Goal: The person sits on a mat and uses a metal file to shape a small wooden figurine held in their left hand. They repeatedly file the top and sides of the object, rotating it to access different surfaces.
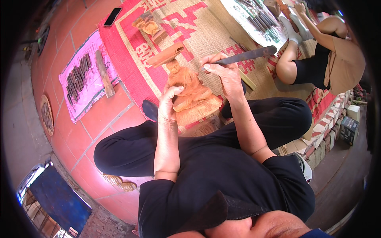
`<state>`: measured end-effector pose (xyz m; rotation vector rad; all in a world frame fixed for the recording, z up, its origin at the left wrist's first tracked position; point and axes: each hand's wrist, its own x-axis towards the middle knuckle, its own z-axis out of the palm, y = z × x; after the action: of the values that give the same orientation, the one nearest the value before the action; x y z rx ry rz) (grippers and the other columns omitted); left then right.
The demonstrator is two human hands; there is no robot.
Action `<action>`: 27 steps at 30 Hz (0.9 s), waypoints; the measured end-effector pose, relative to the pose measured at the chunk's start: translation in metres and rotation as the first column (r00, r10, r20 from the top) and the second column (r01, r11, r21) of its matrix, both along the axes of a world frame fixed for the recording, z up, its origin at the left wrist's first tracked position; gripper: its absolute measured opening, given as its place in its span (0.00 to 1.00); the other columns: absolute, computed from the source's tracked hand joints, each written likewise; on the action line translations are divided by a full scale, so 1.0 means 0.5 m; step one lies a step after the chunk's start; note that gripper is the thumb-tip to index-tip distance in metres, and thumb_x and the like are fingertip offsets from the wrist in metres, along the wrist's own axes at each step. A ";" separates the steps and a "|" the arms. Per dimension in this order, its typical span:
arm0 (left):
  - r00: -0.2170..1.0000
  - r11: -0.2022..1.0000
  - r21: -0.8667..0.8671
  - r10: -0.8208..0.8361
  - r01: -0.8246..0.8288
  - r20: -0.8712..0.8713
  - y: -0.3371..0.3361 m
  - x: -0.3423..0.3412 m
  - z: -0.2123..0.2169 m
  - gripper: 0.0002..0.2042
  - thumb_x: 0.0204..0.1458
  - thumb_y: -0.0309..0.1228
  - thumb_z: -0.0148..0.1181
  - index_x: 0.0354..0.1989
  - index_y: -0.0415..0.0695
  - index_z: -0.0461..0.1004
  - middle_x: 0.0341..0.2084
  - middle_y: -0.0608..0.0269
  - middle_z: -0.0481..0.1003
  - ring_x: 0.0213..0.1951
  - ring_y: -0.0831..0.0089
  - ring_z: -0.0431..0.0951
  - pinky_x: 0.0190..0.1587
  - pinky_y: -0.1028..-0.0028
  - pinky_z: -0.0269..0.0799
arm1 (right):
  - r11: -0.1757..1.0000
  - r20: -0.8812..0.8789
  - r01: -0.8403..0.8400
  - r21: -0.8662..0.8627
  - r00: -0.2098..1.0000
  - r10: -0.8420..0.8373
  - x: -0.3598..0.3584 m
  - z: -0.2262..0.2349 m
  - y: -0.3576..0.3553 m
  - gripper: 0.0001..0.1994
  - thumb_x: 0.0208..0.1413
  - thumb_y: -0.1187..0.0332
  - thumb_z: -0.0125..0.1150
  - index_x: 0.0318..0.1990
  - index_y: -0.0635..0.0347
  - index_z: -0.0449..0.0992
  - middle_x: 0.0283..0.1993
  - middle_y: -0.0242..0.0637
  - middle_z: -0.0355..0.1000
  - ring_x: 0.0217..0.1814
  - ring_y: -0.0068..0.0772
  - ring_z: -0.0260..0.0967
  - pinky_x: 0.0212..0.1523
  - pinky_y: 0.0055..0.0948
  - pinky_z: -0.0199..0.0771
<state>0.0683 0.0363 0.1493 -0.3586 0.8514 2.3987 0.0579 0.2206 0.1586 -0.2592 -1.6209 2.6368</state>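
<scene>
A carved wooden seated figure (192, 89) leans upright in front of me, its base towards my lap. My left hand (170, 101) is closed around its left side, thumb across the front. In my right hand (227, 77) is a carving tool with a long dark handle (250, 55), which sticks out to the right. The fingers pinch it near the figure's right side; its working tip is hidden by them. Just beyond the figure's head lies a hollow, brown rolled piece (166, 54). Under the base shows a wooden block (204, 127).
A second carving (149, 27) stands on the red-patterned mat (198, 37), near a phone (113, 17). Left, a pink cloth (93, 49) bears several dark tools and a wooden bar (104, 73). Another person (345, 63) sits at right beside a white sheet (234, 12) of tools.
</scene>
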 end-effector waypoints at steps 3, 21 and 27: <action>1.000 1.000 0.004 -0.022 0.022 -0.001 -0.001 0.000 0.003 0.32 0.40 0.27 0.57 0.58 0.35 0.58 0.49 0.45 0.70 0.50 0.57 0.74 0.54 0.61 0.70 | 0.996 -0.042 -0.001 0.093 0.999 0.005 -0.002 -0.006 0.000 0.03 0.49 0.77 0.62 0.28 0.63 0.73 0.37 0.41 0.75 0.34 0.23 0.70 0.40 0.23 0.71; 0.999 0.999 0.041 0.032 -0.034 0.037 -0.006 0.004 -0.008 0.30 0.47 0.30 0.55 0.60 0.37 0.57 0.51 0.48 0.69 0.51 0.58 0.72 0.55 0.62 0.69 | 0.998 -0.002 -0.001 0.057 1.000 0.001 0.002 0.002 0.005 0.03 0.45 0.79 0.64 0.28 0.64 0.76 0.38 0.42 0.75 0.40 0.29 0.71 0.46 0.27 0.70; 0.999 0.988 -0.148 0.031 -0.035 -0.030 -0.002 0.006 0.013 0.33 0.43 0.27 0.57 0.62 0.39 0.55 0.51 0.53 0.68 0.52 0.63 0.71 0.55 0.66 0.68 | 0.997 -0.079 -0.071 0.041 0.994 0.074 0.002 0.000 -0.010 0.04 0.42 0.79 0.66 0.26 0.63 0.77 0.40 0.37 0.74 0.41 0.24 0.69 0.45 0.24 0.67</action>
<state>0.0714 0.0355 0.1558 -0.4000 1.0478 2.3816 0.0589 0.2157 0.1586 -0.0925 -1.6843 2.6277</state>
